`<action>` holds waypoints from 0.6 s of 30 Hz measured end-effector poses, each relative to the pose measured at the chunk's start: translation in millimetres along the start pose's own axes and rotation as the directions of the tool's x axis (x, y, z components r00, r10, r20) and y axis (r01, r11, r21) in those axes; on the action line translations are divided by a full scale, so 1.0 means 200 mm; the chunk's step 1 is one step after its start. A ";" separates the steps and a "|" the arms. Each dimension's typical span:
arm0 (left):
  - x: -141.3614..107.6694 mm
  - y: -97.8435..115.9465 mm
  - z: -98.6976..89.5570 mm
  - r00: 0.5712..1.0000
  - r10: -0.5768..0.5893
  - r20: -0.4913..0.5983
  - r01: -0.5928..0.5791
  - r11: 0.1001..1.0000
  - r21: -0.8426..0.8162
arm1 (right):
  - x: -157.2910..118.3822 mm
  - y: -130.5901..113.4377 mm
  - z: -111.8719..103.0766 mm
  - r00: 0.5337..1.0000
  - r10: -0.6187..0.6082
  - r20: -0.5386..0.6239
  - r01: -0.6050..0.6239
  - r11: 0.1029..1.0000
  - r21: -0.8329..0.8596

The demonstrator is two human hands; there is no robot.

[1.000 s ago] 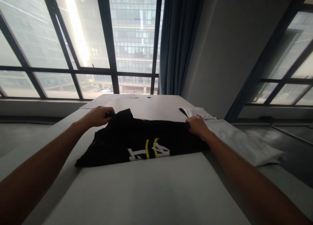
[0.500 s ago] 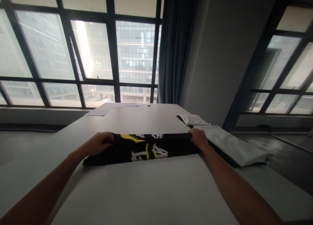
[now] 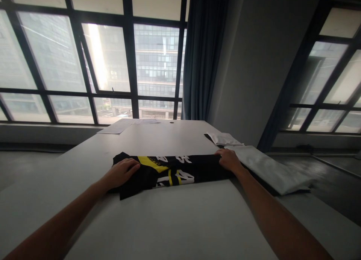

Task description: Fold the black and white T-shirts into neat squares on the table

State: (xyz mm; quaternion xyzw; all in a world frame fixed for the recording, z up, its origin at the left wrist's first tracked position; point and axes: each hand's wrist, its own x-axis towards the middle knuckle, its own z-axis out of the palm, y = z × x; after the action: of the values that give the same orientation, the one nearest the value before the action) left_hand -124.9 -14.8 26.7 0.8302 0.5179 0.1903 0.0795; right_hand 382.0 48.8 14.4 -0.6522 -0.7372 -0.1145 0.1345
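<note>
A black shirt (image 3: 204,168) with white lettering and yellow markings lies folded into a long strip across the white table (image 3: 169,218). At its left end, my left hand (image 3: 124,171) is closed on the cloth, with its thumb and fingers close together. Some of the cloth there is turned inward, and a dark corner sticks out toward me below the hand. My right hand (image 3: 228,160) grips the far edge at the right end, its fingertips partly hidden in the dark fabric.
On the right side of the table lie a white plastic-like packet (image 3: 267,169) and a smaller white packet (image 3: 224,139), with dark material beneath them. Sheets of paper (image 3: 115,128) rest at the far left edge. Windows and a blue curtain (image 3: 203,64) stand behind the table.
My left hand has moved right and slightly toward me, folding the left end of the shirt inward. My right hand has stayed almost still at the other end.
</note>
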 end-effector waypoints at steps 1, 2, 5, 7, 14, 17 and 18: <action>0.00 0.00 0.04 0.998 -0.045 0.038 0.043 0.997 0.061 | 0.00 -0.02 0.01 0.998 -0.055 0.018 0.053 0.995 0.083; 0.00 -0.01 0.08 0.991 -0.108 0.083 0.097 0.987 0.126 | 0.00 -0.04 0.02 0.993 -0.107 0.046 0.099 0.981 0.165; 0.01 -0.07 0.17 0.938 -0.294 0.183 0.237 0.930 0.280 | -0.01 -0.07 0.09 0.967 -0.179 0.182 0.117 0.945 0.306; 0.02 -0.13 0.20 0.921 -0.326 0.212 0.257 0.919 0.298 | -0.02 -0.07 0.13 0.946 -0.166 0.279 0.077 0.950 0.304; 0.08 -0.25 0.17 0.923 -0.358 0.140 0.297 0.896 0.330 | -0.03 -0.02 0.17 0.915 -0.124 0.383 0.027 0.968 0.250; 0.09 -0.27 0.16 0.912 -0.408 0.033 0.367 0.851 0.375 | -0.03 -0.02 0.17 0.917 -0.119 0.382 0.022 0.968 0.251; 0.10 -0.28 0.16 0.907 -0.420 0.013 0.384 0.841 0.382 | -0.03 -0.03 0.17 0.916 -0.120 0.382 0.021 0.967 0.254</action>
State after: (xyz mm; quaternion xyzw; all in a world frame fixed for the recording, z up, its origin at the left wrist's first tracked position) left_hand -151.4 31.0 -16.7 0.7110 0.7025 0.0278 -0.0159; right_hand 375.7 54.8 -20.1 -0.6131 -0.7807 0.1059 0.0585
